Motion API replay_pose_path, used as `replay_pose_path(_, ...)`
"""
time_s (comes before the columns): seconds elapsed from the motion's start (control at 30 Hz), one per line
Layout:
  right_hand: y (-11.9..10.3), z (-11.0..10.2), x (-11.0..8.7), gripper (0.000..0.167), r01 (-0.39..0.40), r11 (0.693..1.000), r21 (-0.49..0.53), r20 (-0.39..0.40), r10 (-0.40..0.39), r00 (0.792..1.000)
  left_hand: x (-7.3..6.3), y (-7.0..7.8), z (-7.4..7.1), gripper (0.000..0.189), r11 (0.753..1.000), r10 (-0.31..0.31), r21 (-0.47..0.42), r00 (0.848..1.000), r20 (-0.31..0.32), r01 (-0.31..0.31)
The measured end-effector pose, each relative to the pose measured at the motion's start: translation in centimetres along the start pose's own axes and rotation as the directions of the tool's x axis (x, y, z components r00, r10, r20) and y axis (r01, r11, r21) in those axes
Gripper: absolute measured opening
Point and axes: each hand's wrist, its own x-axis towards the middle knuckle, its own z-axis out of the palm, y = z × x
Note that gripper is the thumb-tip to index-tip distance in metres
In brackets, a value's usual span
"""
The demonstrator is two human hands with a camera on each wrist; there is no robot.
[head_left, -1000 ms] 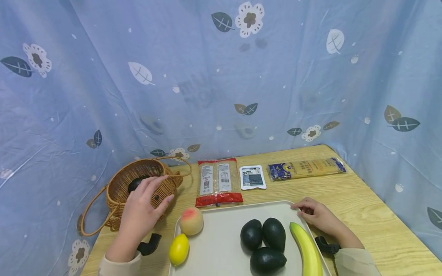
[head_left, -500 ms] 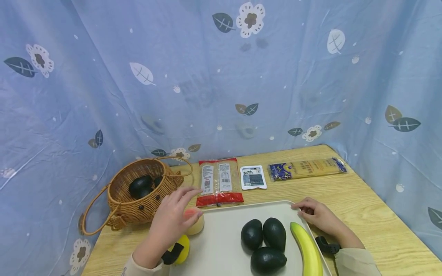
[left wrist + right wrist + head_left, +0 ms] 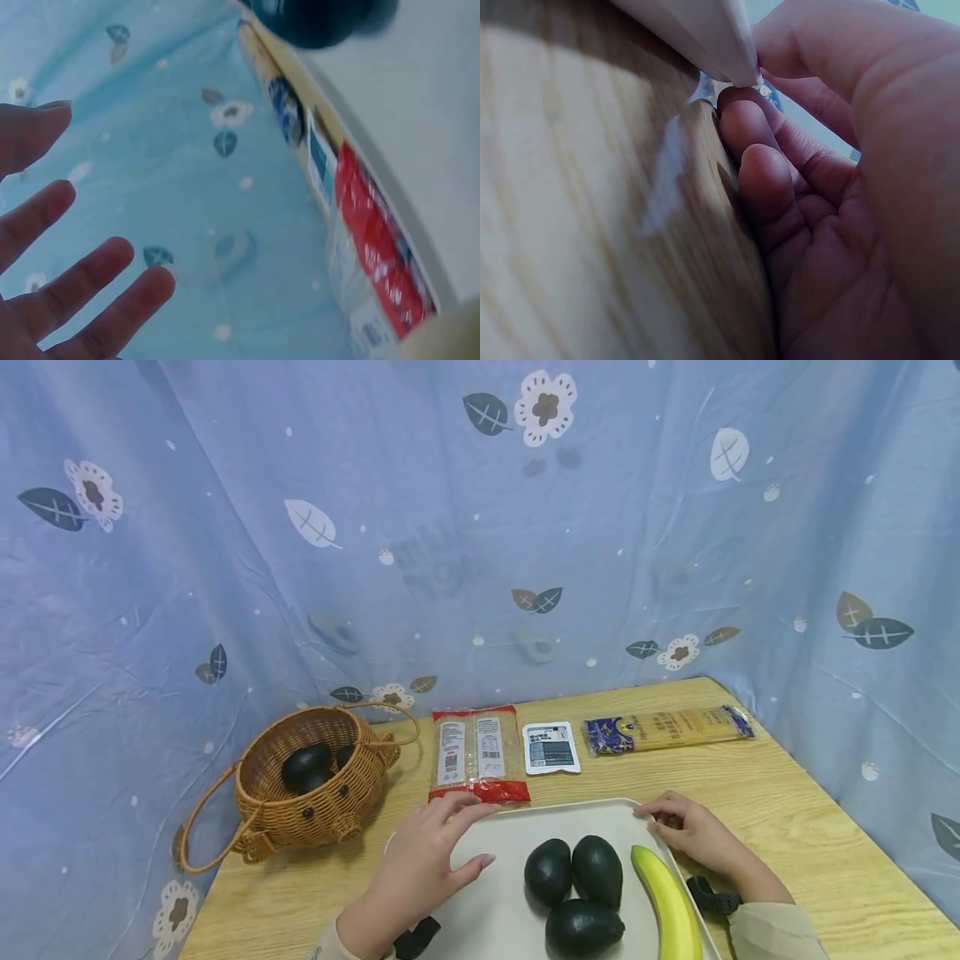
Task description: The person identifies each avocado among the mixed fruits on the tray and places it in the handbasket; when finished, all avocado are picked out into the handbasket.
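So the left hand (image 3: 423,856) is hovering over the far left part of the tray (image 3: 491,902), fingers spreading loosely, thumb standing well apart, holding nothing. Three avocados (image 3: 547,872) are sitting on the tray to the right of it, not touching the hand. The right hand (image 3: 690,831) is pinching the tray's far right corner, thumb above and fingers curling underneath, with a banana (image 3: 667,902) lying just beside it inside the rim

As for looks, the avocados are showing dark, smooth, pear-like shapes, and the banana is curving yellow into a greenish tip. The tray is looking pale and matte with a thin raised rim. Off to the left a woven wicker basket (image 3: 352,797) with looping handles is holding more dark avocados (image 3: 306,767), and everything is resting on a wood-grain table (image 3: 840,860)
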Motion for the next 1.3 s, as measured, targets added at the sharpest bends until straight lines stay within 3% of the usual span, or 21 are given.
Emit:
replay_pose_path(0.23,0.1,-0.5,-0.1,0.023,0.014,1.000,-0.001,-0.004,-0.014,1.000,0.8,2.3,1.1,0.061,0.998,0.041,-0.055,0.994,0.098,-0.036)
replay_pose_path(0.5,0.1,-0.4,0.0,0.023,0.024,1.000,-0.010,-0.007,-0.024,1.000,1.0,4.3,2.6,0.061,0.987,0.146,-0.084,0.979,0.141,-0.135)
replay_pose_path(0.83,0.1,-0.2,0.0,0.023,-0.001,0.999,-0.042,-0.001,0.001,1.000,1.1,6.7,4.8,0.059,0.945,0.326,-0.084,0.917,0.232,-0.315)
replay_pose_path(1.03,0.1,-0.2,0.0,0.023,0.012,0.999,-0.036,0.002,-0.012,1.000,1.3,7.3,5.0,0.060,0.947,0.320,-0.098,0.889,0.328,-0.304)
replay_pose_path(1.3,0.3,-0.1,0.1,0.023,0.023,1.000,-0.016,0.008,-0.023,1.000,1.7,7.3,5.7,0.061,0.955,0.294,-0.101,0.839,0.458,-0.280)
